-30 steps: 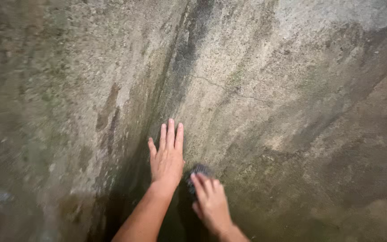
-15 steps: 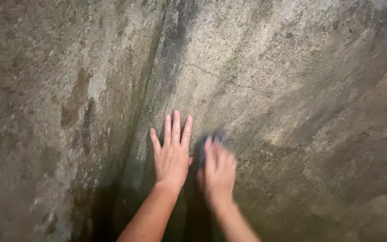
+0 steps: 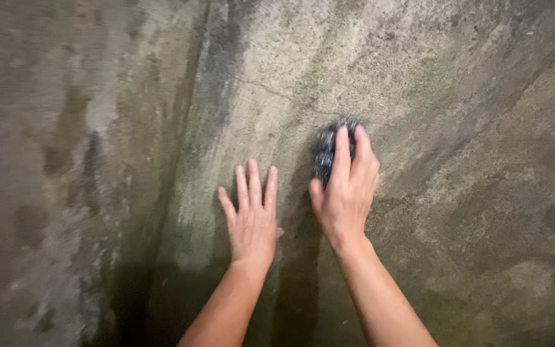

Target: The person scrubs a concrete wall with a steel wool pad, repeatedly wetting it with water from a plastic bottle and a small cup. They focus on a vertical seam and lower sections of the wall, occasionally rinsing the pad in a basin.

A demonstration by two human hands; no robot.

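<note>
My right hand [image 3: 347, 193], gripping the dark wire scouring pad [image 3: 330, 146] beneath its fingers, has pushed it up the stained concrete wall [image 3: 457, 128] past my flat, splayed, empty left hand [image 3: 252, 218], so scrubbing now reaches higher.

Rough grey concrete wall [image 3: 457, 193] seen all around, stained with dark streaks and greenish patches, crossed by a thin crack [image 3: 271, 93], inner corner seam [image 3: 184, 141] shadowed at left, dimly lit.
</note>
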